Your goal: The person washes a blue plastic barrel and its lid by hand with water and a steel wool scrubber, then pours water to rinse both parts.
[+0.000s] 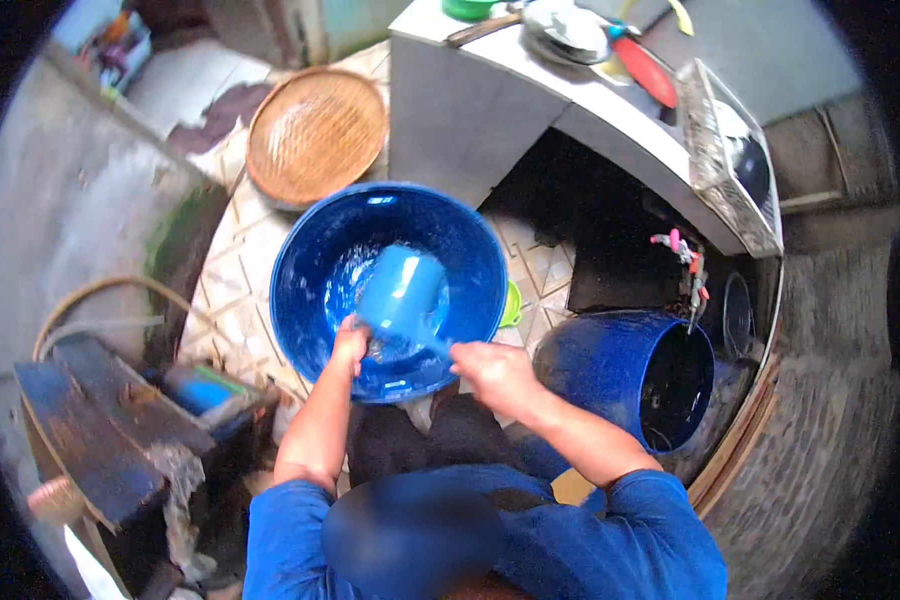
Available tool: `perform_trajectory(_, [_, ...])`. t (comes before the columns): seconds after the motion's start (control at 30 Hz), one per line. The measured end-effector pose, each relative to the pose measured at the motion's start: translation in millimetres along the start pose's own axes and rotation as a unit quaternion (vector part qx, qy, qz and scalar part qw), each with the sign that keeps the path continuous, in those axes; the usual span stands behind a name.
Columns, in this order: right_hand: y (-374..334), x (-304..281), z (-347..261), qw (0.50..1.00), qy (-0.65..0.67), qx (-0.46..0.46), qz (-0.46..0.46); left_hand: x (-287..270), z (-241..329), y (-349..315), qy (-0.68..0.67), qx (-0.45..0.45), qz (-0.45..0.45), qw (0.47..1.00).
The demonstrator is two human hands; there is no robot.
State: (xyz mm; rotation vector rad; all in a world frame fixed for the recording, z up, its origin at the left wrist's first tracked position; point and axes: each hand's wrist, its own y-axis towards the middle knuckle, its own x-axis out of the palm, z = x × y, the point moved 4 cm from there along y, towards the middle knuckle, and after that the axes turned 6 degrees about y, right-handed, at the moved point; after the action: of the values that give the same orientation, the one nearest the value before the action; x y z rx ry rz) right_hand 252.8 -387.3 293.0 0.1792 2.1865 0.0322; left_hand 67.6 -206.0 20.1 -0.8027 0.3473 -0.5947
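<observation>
A large round blue basin stands on the tiled floor in front of me. Over its inside I hold a light blue water dipper, tilted, with its bottom turned upward. My right hand is closed round the dipper's handle at the basin's near right. At the dipper's lower left edge is my left hand, its thumb up against the dipper and its other fingers partly hidden. The inside of the basin glistens as if wet; how much water it holds I cannot tell.
A woven round tray lies beyond the basin. To the right, a blue barrel lies tipped by a tap. A white counter carries a lidded pan and a dish rack. Worn boards lie at left.
</observation>
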Motion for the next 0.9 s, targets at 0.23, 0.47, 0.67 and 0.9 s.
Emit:
perform_trajectory(0.23, [-33, -60, 9, 0.983, -0.017, 0.036, 0.177, 43, 123, -13, 0.207, 0.172, 0.123, 0.955])
perform_trajectory(0.47, [-144, -102, 64, 0.901, 0.081, 0.278, 0.324, 108, 132, -21, -0.052, 0.109, -0.035, 0.992])
perform_trajectory(0.67, [-280, -100, 90, 0.8, 0.052, 0.413, 0.432, 221, 175, -39, -0.086, 0.096, -0.135, 0.983])
perform_trajectory(0.9, [-364, -95, 66, 0.733, -0.004, 0.467, 0.495, 353, 288, -47, -0.073, 0.169, -0.214, 0.959])
